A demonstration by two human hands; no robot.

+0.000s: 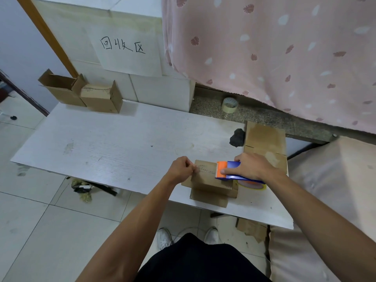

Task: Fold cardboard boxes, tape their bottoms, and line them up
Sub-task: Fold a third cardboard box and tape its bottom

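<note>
A small cardboard box (209, 185) lies bottom up near the front edge of the white table (114, 143). My right hand (251, 166) grips a blue and orange tape dispenser (227, 169) pressed on the box's top right. My left hand (182, 168) pinches the tape end at the box's left edge. Two folded boxes (101, 96) stand side by side at the table's far left corner. Flat cardboard blanks (264, 143) lie stacked to the right, behind my right hand.
A spare tape roll (229, 105) sits on the stone ledge below the pink curtain (274, 47). A black lump (237, 137) rests beside the blanks. Cardboard scraps (252, 228) and debris (83, 189) lie on the tiled floor under the table.
</note>
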